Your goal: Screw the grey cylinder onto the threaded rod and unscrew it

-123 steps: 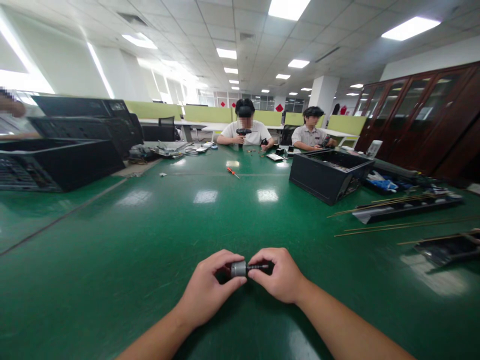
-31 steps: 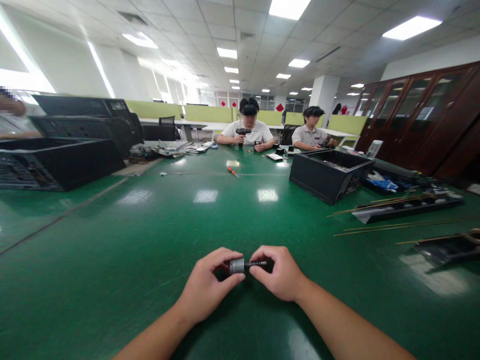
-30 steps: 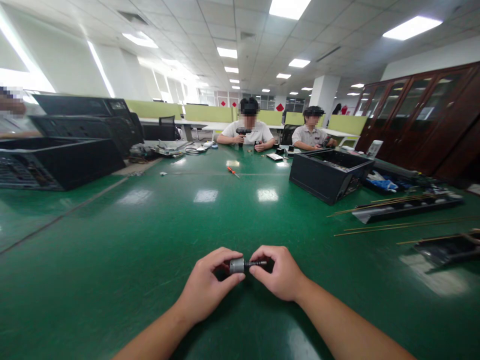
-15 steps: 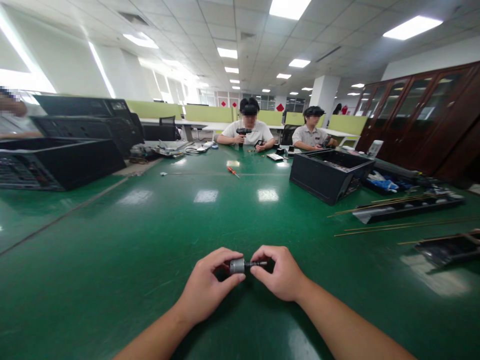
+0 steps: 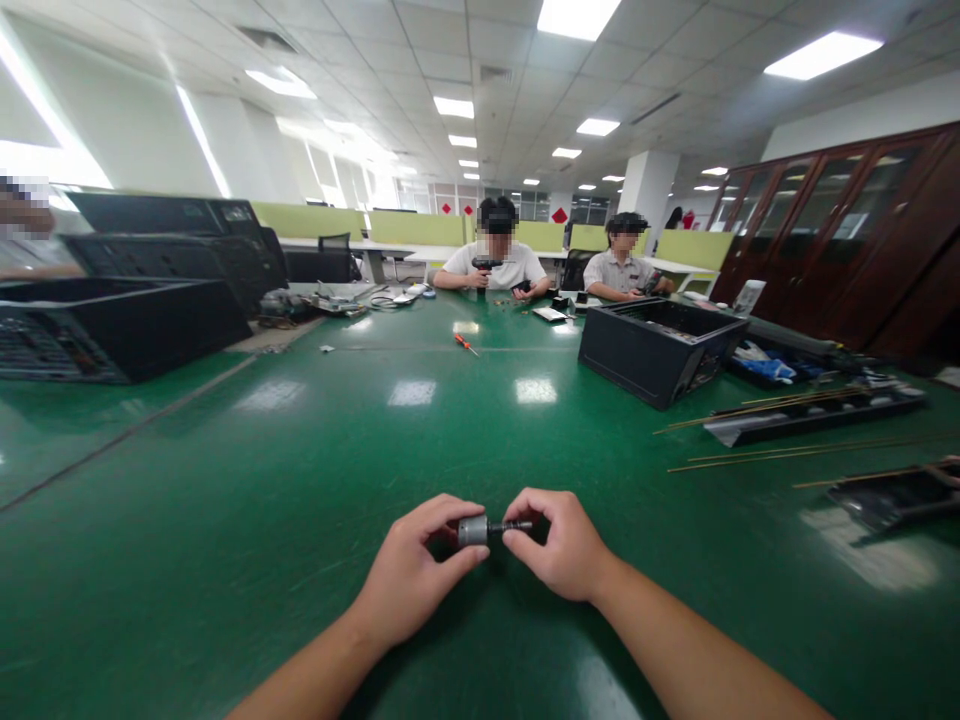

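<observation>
Low over the green table, my left hand (image 5: 424, 570) pinches the grey metal body of what looks like a small motor (image 5: 473, 531) between thumb and fingers. A dark, ridged shaft points right from the body. Thumb and fingers of my right hand (image 5: 559, 545) are closed on this shaft (image 5: 517, 526), whose tip shows between them. The part is held almost level, and both hands are near the table's front.
The green table (image 5: 337, 430) stretches ahead, with an orange screwdriver (image 5: 466, 345) further off. Black computer cases stand at left (image 5: 180, 325) and right (image 5: 637, 350). Thin brass-coloured rods (image 5: 750, 462) lie at right. Across the table, one person (image 5: 491, 262) holds a power drill (image 5: 484, 272); another person (image 5: 621, 265) sits beside.
My two hands and the small motor stay almost in place. Across the table, the co-worker's drill and the small dark thing in the other hand have shifted slightly.
</observation>
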### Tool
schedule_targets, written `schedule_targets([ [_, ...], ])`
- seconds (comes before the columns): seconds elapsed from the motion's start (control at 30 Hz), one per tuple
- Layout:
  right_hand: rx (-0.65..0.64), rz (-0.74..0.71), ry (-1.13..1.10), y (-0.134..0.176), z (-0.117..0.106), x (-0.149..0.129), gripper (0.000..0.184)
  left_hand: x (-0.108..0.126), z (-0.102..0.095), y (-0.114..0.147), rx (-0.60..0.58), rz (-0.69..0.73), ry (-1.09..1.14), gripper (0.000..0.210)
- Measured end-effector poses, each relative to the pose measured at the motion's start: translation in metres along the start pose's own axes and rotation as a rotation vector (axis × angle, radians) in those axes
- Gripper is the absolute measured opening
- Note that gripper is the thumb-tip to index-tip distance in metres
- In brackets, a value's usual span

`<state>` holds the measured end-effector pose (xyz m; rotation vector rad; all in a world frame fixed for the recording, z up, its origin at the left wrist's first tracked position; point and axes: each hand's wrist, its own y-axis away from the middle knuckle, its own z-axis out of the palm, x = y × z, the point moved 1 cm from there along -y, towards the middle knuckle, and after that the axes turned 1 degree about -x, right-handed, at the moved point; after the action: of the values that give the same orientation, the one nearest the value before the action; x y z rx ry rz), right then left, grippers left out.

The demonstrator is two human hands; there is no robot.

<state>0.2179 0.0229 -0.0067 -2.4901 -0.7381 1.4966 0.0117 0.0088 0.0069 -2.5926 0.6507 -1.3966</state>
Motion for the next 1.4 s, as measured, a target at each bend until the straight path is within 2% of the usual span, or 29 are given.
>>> schedule_targets([
  [0.7,0.019,0.011,-0.062,-0.0003,-0.0016,0.0009,0.001,-0.0027,-0.0007,-0.0002,0.006,-0.091,0.147,0.026],
  [1.4,0.058,0.013,-0.076,-0.0013,-0.0034,0.0039,0.001,-0.0047,-0.0021,-0.0012,0.019,-0.095,0.168,0.027],
])
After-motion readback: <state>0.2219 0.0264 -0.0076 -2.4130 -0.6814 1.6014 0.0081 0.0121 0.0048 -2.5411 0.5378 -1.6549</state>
